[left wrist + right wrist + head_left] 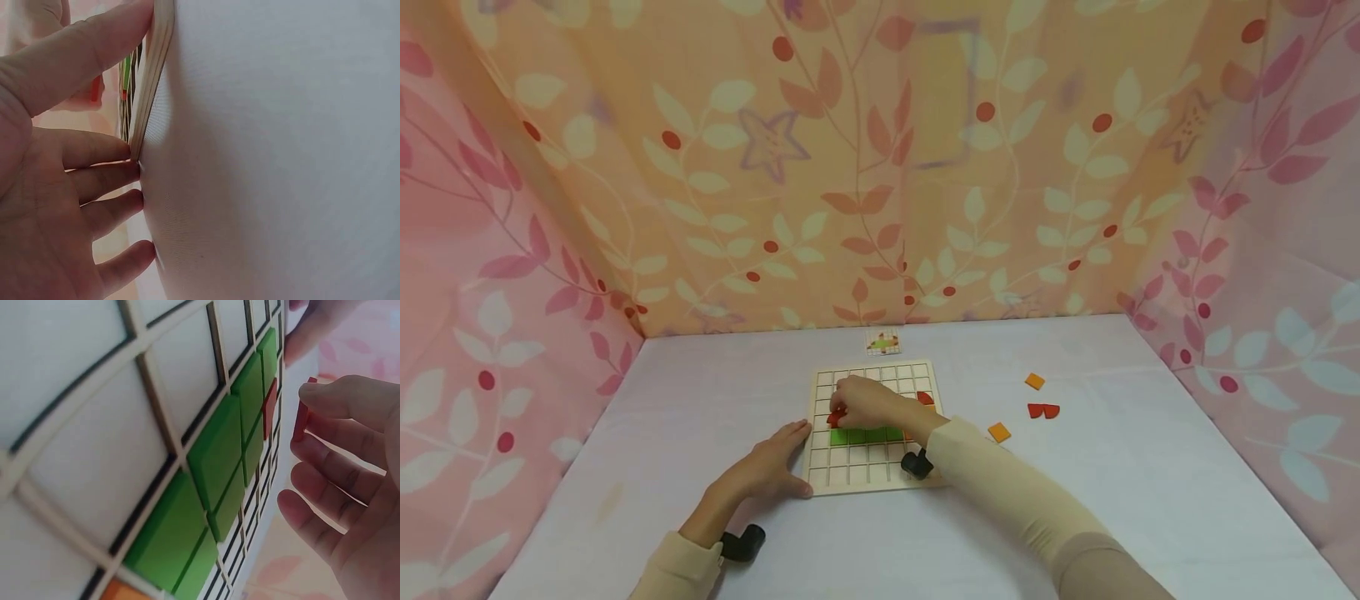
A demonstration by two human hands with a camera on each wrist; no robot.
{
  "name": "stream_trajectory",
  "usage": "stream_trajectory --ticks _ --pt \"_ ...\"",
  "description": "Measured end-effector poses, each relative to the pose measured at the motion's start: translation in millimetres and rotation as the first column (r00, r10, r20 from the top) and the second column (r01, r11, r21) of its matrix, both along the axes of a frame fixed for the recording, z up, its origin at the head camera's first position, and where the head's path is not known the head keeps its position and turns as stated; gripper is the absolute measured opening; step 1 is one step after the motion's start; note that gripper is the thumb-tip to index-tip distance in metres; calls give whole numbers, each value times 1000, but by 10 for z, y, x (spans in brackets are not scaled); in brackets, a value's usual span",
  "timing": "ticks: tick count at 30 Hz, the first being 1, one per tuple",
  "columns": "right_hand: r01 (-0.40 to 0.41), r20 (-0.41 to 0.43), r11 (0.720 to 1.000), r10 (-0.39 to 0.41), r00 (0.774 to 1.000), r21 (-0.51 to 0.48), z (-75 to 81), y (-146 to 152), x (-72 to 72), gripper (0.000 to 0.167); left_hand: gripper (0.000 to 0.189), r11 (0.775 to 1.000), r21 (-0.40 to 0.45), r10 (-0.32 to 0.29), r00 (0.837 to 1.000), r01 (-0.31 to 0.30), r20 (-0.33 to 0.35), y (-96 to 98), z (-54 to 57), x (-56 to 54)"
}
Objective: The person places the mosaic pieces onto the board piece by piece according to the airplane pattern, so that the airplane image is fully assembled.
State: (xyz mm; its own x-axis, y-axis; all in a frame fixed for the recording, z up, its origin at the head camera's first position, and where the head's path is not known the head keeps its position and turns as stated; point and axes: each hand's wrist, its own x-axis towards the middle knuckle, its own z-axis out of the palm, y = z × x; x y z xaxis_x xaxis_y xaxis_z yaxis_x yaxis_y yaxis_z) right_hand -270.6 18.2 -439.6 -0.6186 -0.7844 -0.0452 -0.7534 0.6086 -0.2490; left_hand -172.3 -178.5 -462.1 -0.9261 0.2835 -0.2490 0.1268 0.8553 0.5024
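My right hand [868, 404] is over the left part of a wooden grid board [857, 477]. Between thumb and fingers it pinches a thin red piece [300, 417], seen edge-on in the right wrist view and held just off the board. Green squares [865, 437] lie in the grid cells, with another red piece [270, 409] beside them. A red quarter-circle [925, 398] sits toward the board's right side. My left hand [769, 463] rests at the board's left edge, its extended fingers and thumb [94, 50] touching the rim.
A small pattern card [882, 342] lies behind the board. To the right are two red quarter-circles [1052, 411] and two orange squares, one farther back [1035, 381] and one nearer my right sleeve [999, 432]. Flowered cloth [865, 167] walls the white table on three sides.
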Motion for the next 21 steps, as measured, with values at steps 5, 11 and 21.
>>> stream_trajectory --ticks 5,11,21 --pt "12 25 1000 -13 1000 21 10 -51 30 19 101 1000 1 1 1000 -1 -4 -5 2 4" --pt "16 24 999 -17 1000 33 3 -52 34 17 101 1000 -5 2 1000 -2 -4 -4 -15 -2" --pt "-4 2 999 4 1000 41 22 -99 78 18 101 1000 1 -1 1000 1 -3 -13 -16 0"
